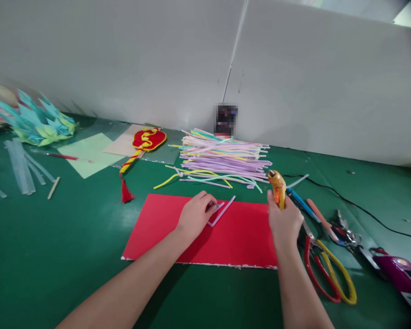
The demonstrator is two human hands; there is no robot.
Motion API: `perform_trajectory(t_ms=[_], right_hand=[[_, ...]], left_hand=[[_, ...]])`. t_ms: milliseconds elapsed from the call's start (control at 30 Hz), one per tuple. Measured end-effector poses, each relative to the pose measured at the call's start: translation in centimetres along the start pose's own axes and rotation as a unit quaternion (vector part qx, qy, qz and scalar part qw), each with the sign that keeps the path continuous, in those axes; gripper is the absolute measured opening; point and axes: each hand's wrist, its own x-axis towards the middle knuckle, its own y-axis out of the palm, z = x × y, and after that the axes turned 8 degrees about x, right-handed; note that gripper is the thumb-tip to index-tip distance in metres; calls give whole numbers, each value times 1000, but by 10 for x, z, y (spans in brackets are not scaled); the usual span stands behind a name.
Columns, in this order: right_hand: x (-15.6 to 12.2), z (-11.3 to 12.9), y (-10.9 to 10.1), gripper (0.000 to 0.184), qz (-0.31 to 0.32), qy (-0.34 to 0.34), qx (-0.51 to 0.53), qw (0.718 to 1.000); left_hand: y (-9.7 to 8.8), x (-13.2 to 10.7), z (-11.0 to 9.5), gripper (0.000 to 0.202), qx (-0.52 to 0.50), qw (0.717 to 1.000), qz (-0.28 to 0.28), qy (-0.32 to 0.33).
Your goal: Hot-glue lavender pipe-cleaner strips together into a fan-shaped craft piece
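Over the red board [239, 242], my left hand [199, 212] is closed with its fingertips on a bent pale purple pipe cleaner [224, 211]. One arm of the pipe cleaner sticks out to the right of the fingers; the fingers hide part of the rest. My right hand [286, 219] is wrapped round a yellow hot glue gun [278, 185] at the board's right edge. The gun's dark nozzle points up and away from me. Behind the board lies a thick pile of pastel pipe cleaners [224, 157], with a few loose ones in front.
Scissors with red and yellow handles [329, 269], a blue pen [303, 204] and a purple tool [399, 269] lie at right. A black cord [356, 205] runs rightward. At left are a red fan-shaped ornament [150, 139], glue sticks [19, 167] and folded paper [37, 121].
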Motion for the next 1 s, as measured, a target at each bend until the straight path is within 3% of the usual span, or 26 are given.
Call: perform_trajectory(t_ms=[233,467,533,733,1000], right_hand=[[-9,5,0,34,17,-34,-32,999],[-19,4,12,24,61,-109,-88,988],[-22,5,15,24,80,-109,-109,985],[-25,12,21,26,140,-94,-166,972],[-19,14,21,27,193,-75,-160,965]], left_hand=[[-2,0,-1,10,-25,1000,-7,-3],[-9,2,2,11,-21,998,-65,-10],[-13,5,7,9,4,996,-80,-26],[-25,11,24,7,20,996,-41,-73],[-27,9,20,9,16,996,-59,-65]])
